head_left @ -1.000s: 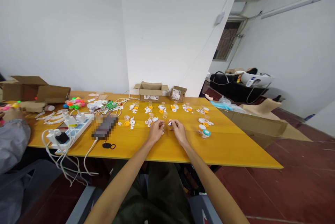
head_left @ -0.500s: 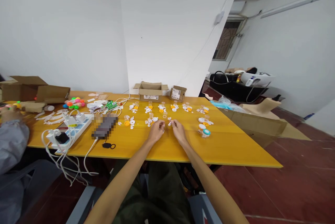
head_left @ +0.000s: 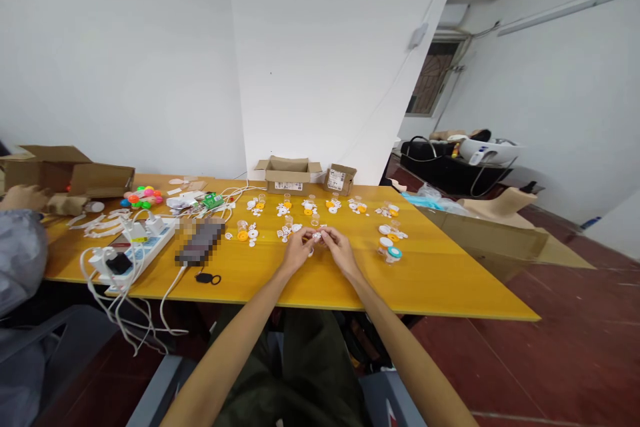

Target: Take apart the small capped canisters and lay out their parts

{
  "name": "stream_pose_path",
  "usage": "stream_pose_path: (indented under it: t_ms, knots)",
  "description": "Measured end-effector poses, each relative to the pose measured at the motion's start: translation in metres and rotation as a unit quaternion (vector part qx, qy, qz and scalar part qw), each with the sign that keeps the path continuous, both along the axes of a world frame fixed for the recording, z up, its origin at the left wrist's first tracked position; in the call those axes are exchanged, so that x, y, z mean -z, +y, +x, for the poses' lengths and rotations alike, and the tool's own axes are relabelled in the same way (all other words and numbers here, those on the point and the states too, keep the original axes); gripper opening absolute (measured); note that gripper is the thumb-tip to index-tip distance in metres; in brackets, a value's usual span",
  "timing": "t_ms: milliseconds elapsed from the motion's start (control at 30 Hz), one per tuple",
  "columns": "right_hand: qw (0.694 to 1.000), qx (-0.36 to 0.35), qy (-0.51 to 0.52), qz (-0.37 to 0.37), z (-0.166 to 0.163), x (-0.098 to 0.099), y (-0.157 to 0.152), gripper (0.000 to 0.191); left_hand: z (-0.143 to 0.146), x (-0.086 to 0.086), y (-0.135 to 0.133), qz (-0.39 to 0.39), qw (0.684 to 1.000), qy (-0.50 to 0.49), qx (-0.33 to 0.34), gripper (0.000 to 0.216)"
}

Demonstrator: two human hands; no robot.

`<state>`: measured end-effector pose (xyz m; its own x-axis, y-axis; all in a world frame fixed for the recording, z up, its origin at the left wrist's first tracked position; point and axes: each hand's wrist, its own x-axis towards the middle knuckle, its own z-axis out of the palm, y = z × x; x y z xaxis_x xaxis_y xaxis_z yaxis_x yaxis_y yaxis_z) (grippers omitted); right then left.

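My left hand (head_left: 299, 248) and my right hand (head_left: 339, 246) meet over the table, fingertips closed on a small white plastic piece (head_left: 317, 236). Its exact shape is too small to make out. Another white bit shows below my left fingers. Just beyond the fingertips stands a small clear cup (head_left: 315, 220). To the left lie white plastic pieces (head_left: 284, 232) beside a round white disc (head_left: 297, 228). A clear jar with a turquoise lid (head_left: 395, 252) is right of my right hand.
Clusters of white pieces, orange rings (head_left: 243, 236) and clear cups spread across the yellow table (head_left: 440, 280). Behind them sit two cardboard boxes (head_left: 289, 177). A power strip (head_left: 150, 240) with cables and a dark device (head_left: 201, 242) lie left. A co-worker's hand (head_left: 25, 198) is at far left.
My hands have come together, the right moving left, and the fingertips now meet at the white piece. At far left, the co-worker's hand has shifted toward the box.
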<state>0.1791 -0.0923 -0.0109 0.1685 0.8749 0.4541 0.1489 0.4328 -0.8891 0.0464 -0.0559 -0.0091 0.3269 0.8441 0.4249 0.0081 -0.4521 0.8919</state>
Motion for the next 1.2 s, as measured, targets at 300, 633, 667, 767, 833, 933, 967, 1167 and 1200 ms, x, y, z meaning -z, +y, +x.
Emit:
stream_pose_path:
  t_ms: [300, 633, 667, 767, 833, 933, 967, 1167, 1200]
  knots:
    - [0.999, 0.036, -0.02, -0.027, 0.001, 0.0033, 0.0018, 0.044, -0.0006, 0.0016, 0.0009, 0.012, 1.0, -0.009, -0.006, 0.011]
    - [0.987, 0.093, -0.131, -0.014, 0.0004, 0.0047, 0.0015, 0.049, -0.0031, -0.0044, -0.0052, 0.0, 0.999, -0.024, 0.043, 0.01]
    - [0.985, 0.1, -0.141, -0.011, 0.0007, 0.0051, 0.0017, 0.049, -0.0033, -0.0046, -0.0053, 0.002, 0.999, -0.021, 0.044, 0.01]
    - [0.98, 0.112, -0.162, -0.01, 0.0015, 0.0058, 0.002, 0.048, -0.0036, -0.0042, -0.0041, 0.003, 0.999, -0.012, 0.044, 0.009]
    - [0.979, 0.112, -0.169, -0.014, 0.0019, 0.0053, 0.0016, 0.048, -0.0037, -0.0038, -0.0029, 0.002, 0.999, -0.011, 0.048, 0.009]
    - [0.981, 0.104, -0.165, -0.022, 0.0023, 0.0037, 0.0005, 0.05, -0.0039, -0.004, -0.002, -0.005, 0.998, -0.02, 0.061, 0.009]
    - [0.982, 0.099, -0.16, -0.023, 0.0024, 0.0031, 0.0002, 0.05, -0.0039, -0.0042, -0.002, -0.009, 0.997, -0.023, 0.066, 0.009]
    - [0.989, 0.087, -0.113, -0.044, 0.0034, 0.0034, 0.0013, 0.055, -0.0022, -0.0046, -0.0031, -0.022, 0.998, -0.02, 0.052, 0.009]
    - [0.99, 0.088, -0.105, -0.047, 0.0037, 0.0039, 0.0018, 0.056, -0.0019, -0.0043, -0.0031, -0.022, 0.999, -0.016, 0.044, 0.009]
